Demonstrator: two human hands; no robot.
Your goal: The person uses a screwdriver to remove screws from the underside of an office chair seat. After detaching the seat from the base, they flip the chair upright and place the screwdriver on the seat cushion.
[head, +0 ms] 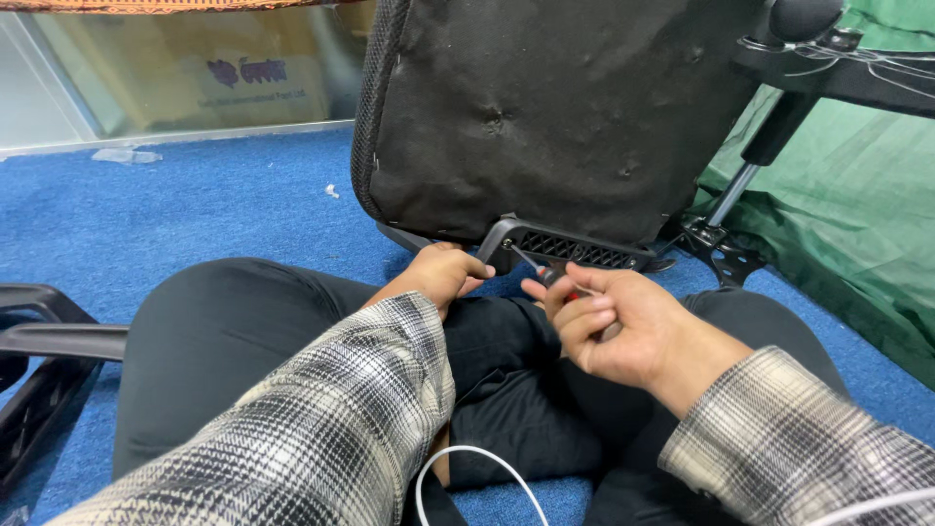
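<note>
While the left hand (pixel 440 276) fingers curl round the black bracket (pixel 570 248) under the chair seat (pixel 545 107), right hand (pixel 609 331) fingers pinch what's probably a screwdriver (pixel 545 275), so keep it square on the screw.

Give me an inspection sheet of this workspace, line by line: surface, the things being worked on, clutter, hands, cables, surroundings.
Surface: blue carpet.
Things in hand: upturned black chair seat with ribbed plastic bracket; screwdriver tip at the bracket.
Clutter: white scraps on carpet; clear wrapper.
Hands: left hand braces the bracket; right hand grips the screwdriver.
Cables: white cable over the lap.
Surroundings: black chair base left, green sheet right, glass panel behind.
</note>
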